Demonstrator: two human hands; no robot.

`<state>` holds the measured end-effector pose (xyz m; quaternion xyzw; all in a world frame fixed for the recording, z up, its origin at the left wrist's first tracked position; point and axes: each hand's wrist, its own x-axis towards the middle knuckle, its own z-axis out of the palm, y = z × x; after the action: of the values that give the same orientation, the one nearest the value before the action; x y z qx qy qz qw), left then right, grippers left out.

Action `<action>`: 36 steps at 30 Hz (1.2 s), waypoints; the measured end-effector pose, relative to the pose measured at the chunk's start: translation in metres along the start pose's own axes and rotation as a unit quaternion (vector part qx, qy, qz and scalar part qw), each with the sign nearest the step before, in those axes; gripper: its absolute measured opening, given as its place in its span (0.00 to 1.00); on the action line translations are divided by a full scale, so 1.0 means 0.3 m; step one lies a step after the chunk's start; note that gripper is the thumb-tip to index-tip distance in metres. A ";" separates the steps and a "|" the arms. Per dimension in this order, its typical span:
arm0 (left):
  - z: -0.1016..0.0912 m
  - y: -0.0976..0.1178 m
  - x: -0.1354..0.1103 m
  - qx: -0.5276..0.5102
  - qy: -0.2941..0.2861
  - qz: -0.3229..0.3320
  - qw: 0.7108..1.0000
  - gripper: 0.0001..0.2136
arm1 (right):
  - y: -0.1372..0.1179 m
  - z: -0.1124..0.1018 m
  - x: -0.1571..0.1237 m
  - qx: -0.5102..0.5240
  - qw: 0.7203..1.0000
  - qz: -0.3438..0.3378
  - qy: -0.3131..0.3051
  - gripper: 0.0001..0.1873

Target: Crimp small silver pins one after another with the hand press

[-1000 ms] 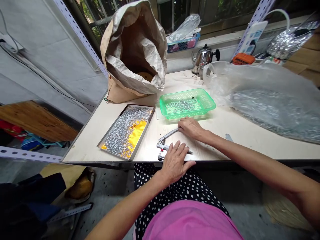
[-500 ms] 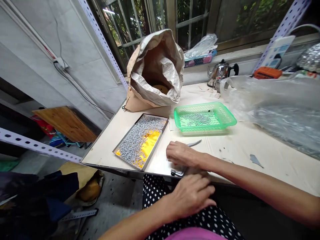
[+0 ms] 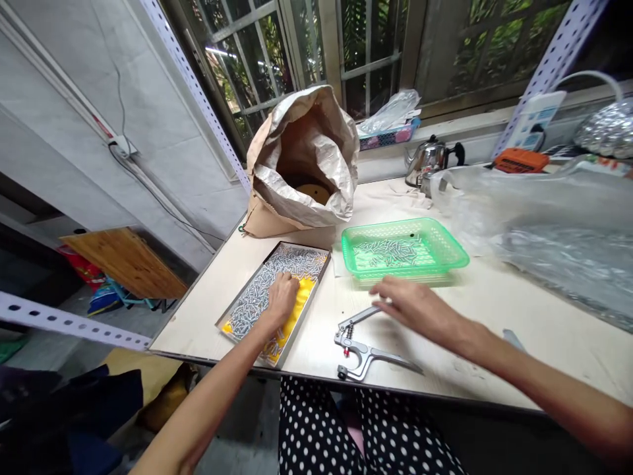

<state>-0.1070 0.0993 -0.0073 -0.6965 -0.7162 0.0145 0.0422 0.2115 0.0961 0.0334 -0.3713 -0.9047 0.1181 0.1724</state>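
On the tabletop, taking the pliers as the centre of the clock, the tray is sitting at ten o'clock, slanting near the front edge. It is holding a heap of small metal pins, with a yellow lining showing along its right side. The left hand is dipping into the tray with curled fingers, where the pins are meeting the lining; its fingertips are hiding, so I cannot tell whether its grip is closing on a pin. The right hand is hanging at two o'clock, its grip standing loosely spread over the end of the upper handle; blur is keeping me from telling whether it is touching. The pliers are lying with their handles pointing toward one and four o'clock. The green basket is standing at one o'clock, holding more pins, with the kettle gleaming beyond it. The paper bag is gaping at eleven o'clock, the plastic bag is spreading at two, and the dotted trousers are showing below, toward seven
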 end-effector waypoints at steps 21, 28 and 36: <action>-0.085 0.313 -0.342 -0.518 -0.226 -0.139 0.813 0.11 | -0.102 0.194 -0.209 -0.026 0.992 0.038 -0.114 0.09; -0.067 0.321 -0.343 -0.469 -0.231 -0.145 0.840 0.12 | -0.097 0.202 -0.222 -0.021 0.994 0.036 -0.096 0.09; -0.075 0.313 -0.323 -0.482 -0.290 -0.142 0.814 0.16 | -0.075 0.238 -0.228 -0.006 0.997 0.030 -0.072 0.08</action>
<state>-0.0090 0.0044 0.0037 -0.4814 -0.7014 -0.1377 -0.5073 0.2142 0.0256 -0.0395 -0.3894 -0.9040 0.1446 0.1011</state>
